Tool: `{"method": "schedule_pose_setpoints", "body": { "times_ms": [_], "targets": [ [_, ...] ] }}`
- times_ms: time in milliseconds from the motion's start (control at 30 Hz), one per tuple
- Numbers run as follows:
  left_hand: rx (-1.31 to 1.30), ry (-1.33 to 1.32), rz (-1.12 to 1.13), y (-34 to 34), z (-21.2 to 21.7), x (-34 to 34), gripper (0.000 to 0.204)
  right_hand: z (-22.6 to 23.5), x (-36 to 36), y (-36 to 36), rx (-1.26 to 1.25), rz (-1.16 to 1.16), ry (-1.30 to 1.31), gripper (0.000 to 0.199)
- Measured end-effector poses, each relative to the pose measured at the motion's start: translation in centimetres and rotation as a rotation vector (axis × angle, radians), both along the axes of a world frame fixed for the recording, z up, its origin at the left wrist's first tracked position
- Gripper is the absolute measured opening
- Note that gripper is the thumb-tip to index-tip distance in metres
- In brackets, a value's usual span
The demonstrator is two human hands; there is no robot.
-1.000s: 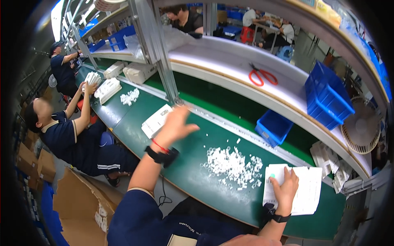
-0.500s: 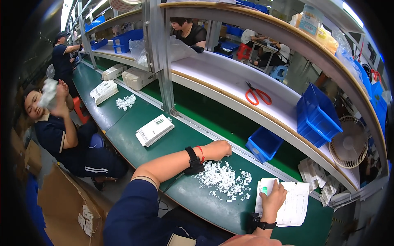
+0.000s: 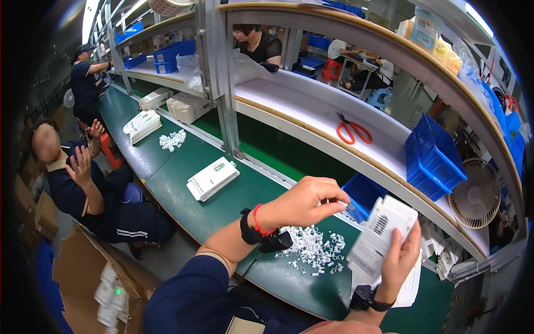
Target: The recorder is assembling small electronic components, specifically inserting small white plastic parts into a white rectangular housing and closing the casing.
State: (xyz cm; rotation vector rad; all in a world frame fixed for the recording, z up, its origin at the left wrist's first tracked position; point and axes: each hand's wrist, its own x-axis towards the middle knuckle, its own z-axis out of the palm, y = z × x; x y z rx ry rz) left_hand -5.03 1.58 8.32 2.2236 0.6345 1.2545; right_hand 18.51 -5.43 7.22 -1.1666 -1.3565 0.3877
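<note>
A strip light glares at upper left; the tabletop is evenly lit, the shelf bowed by fisheye, rim fading black

The flat white pack in the right hand bears a dark green mark near its upper end and rows of fine dark print, too small to make out. Well to the left of the left hand, the top piece of a white stack on the desk carries a similar green mark and small, illegible print. Far above the right hand, a clear jar wears a pale label, its lettering indistinct.
</note>
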Motion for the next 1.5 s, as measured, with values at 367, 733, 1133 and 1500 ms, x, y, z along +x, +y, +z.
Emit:
{"method": "schedule_pose_setpoints", "body": {
  "times_ms": [367, 733, 1133, 1500],
  "targets": [
    [0.059, -0.177, 0.071, -1.1, -1.2, 1.6, 0.019, -0.5, -5.1, 3.3, 0.061, 0.285, -0.258, 0.013],
    [0.155, -0.05, 0.131, 0.6, -2.1, 1.9, 0.009, -0.7, -4.8, 3.9, 0.212, 0.179, -0.378, 0.01],
    [-0.183, -0.174, 0.167, 1.1, -2.7, 1.8, 0.006, -1.8, -3.9, 4.7, -0.047, 0.358, -0.28, 0.033],
    [-0.326, -0.26, 0.123, 1.4, -3.1, 2.0, 0.004, -1.1, -4.4, 4.0, 0.014, 0.339, -0.331, 0.036]
  ]
}}
